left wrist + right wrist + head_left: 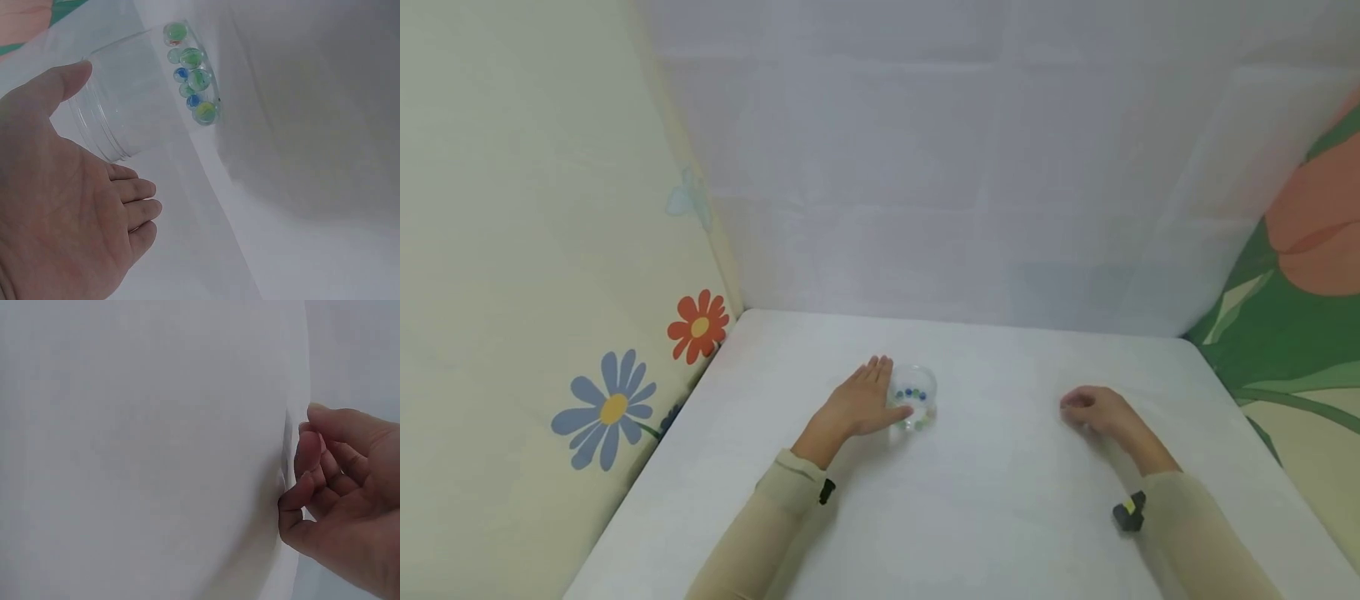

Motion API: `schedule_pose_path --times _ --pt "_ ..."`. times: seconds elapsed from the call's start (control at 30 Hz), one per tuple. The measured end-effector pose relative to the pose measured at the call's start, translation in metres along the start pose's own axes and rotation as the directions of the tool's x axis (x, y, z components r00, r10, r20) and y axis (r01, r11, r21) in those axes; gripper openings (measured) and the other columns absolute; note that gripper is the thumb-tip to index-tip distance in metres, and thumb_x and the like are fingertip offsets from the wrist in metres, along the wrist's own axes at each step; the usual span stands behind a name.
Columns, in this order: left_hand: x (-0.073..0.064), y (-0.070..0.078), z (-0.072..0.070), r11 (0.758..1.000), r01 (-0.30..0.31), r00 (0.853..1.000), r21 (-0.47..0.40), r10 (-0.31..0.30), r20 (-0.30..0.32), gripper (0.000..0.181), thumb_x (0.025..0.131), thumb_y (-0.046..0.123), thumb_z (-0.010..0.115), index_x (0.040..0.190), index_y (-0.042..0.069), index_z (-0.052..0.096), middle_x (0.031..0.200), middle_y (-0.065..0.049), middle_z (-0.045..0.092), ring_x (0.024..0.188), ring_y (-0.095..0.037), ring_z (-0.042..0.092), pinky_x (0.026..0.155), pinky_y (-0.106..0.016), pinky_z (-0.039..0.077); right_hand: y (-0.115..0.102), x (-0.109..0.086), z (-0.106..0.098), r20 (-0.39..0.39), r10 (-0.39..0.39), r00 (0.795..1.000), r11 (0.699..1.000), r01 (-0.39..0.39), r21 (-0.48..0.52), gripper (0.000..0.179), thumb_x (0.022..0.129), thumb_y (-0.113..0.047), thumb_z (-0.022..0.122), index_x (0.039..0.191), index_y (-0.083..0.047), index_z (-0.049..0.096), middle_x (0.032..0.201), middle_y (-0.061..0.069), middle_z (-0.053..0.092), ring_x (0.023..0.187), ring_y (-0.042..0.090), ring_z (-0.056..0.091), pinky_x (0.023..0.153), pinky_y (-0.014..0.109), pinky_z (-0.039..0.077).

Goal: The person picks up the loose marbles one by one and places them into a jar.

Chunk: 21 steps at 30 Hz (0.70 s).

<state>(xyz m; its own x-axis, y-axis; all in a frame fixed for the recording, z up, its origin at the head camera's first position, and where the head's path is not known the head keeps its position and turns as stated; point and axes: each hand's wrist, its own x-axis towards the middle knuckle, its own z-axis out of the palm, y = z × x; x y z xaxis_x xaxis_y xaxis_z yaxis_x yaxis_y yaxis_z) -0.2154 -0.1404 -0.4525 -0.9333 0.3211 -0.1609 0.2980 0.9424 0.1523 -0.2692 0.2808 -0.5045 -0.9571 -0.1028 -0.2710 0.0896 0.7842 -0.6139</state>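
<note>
A clear jar (134, 94) with several green and blue glass marbles (199, 80) at its bottom stands on the white table (970, 517). Beside it on the left is my left hand (862, 404), fingers extended and close together. Its thumb lies over the near side of the jar in the head view and by the rim in the left wrist view; whether it touches the glass is hard to tell. Off to the right, my right hand (1102, 410) hovers low at the tabletop with loosely bent fingers (309, 450). Nothing shows between them.
A pale sheet (925, 167) hangs behind the table's far edge. Painted flowers (613, 408) decorate the left wall, and a large painted red flower with green leaves (1322, 242) covers the right one. A small black device (1129, 512) sits at my right wrist.
</note>
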Motion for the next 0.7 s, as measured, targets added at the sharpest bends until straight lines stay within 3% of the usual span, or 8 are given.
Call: schedule_pose_path --times 0.13,0.33,0.57,0.7 --pt "0.0 0.001 0.0 1.0 0.003 1.0 0.013 -0.003 -0.001 0.098 0.099 0.067 0.042 0.161 -0.003 0.01 0.168 -0.017 0.011 0.156 -0.03 0.009 0.128 -0.039 0.011 -0.004 -0.005 0.001 -0.022 0.031 0.999 0.996 -0.029 0.086 0.033 0.097 -0.016 0.066 0.124 0.001 0.063 0.112 0.018 0.066 0.093 0.025 0.062 0.071 0.031 0.054" --pt "0.0 0.001 0.003 1.0 0.011 1.0 -0.001 -0.011 0.001 0.098 0.099 0.067 0.042 0.161 -0.002 0.009 0.168 -0.017 0.011 0.157 -0.029 0.009 0.128 -0.039 0.01 -0.014 -0.015 0.002 -0.045 0.035 0.998 0.984 -0.027 0.173 0.035 0.098 -0.02 0.066 0.128 -0.001 0.061 0.12 0.019 0.063 0.104 0.03 0.061 0.081 0.037 0.055" --pt "0.0 0.001 0.001 1.0 0.01 1.0 -0.004 -0.01 -0.004 0.097 0.099 0.066 0.043 0.161 -0.002 0.01 0.168 -0.017 0.011 0.157 -0.03 0.008 0.128 -0.039 0.01 -0.026 -0.025 0.005 -0.075 -0.071 0.995 0.969 0.086 0.23 0.036 0.097 -0.021 0.068 0.127 -0.002 0.062 0.126 0.021 0.063 0.112 0.033 0.06 0.089 0.042 0.055" --pt "-0.001 0.001 0.0 1.0 0.011 1.0 -0.007 -0.011 0.0 0.097 0.1 0.065 0.044 0.161 -0.003 0.01 0.168 -0.018 0.011 0.157 -0.03 0.008 0.128 -0.04 0.01 -0.031 -0.028 0.007 -0.079 -0.097 0.992 0.961 0.113 0.25 0.035 0.097 -0.022 0.069 0.126 -0.004 0.063 0.124 0.018 0.065 0.113 0.032 0.061 0.092 0.044 0.054"
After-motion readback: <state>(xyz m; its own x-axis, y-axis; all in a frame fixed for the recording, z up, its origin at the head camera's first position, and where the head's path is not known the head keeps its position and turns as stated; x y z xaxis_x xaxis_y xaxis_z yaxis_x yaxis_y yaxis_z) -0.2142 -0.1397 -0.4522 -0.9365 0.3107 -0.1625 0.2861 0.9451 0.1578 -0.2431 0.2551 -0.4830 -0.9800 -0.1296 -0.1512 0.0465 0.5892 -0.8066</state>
